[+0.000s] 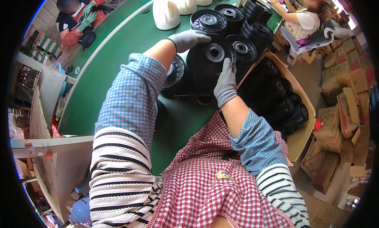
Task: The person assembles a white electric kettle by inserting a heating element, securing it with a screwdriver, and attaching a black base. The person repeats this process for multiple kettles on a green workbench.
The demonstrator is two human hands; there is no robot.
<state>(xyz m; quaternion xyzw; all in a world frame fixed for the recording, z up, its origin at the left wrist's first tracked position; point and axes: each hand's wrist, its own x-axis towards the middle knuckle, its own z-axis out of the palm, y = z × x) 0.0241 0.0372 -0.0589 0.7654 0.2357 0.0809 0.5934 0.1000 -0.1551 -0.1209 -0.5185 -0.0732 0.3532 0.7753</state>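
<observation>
My two grey-gloved hands are on a black round plastic base (199,62) with a raised hub, above the green work surface. My left hand (189,40) grips its upper left rim, fingers reaching over the edge. At its lower right side my right hand (226,81) holds the rim, fingers pointing up and the palm partly hidden. Similar black round parts stand close around it: one (209,22) behind my left hand, one (242,49) to the right and one (173,72) under my left wrist.
White plastic housings (166,13) line the far side of the green table (118,42). At my right, a cardboard box (306,94) holds many black parts. Stacks of black parts (256,28) rise behind. Cartons (345,117) fill the right side. Co-workers (81,17) sit across and at far right.
</observation>
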